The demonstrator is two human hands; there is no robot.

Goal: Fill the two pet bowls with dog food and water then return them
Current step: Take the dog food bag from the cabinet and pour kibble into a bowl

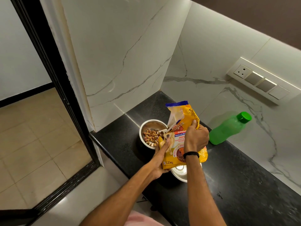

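The round steel bowl (143,128) at the far left of the black stone worktop (236,185) holds brown kibble (151,136). The yellow dog-food bag (179,139) leans over it, long axis running away from the person, torn mouth nearest the bowl. The left hand (160,160) cups its lower edge and the right hand (196,137) pinches its upper side. A second steel bowl (179,173) sits under the bag, apparently unfilled. A green plastic bottle (226,129) stands right.

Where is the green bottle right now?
In the head view, the green bottle sits right of centre on the black counter, beside the marble wall, just right of the dog food bag and the right hand.
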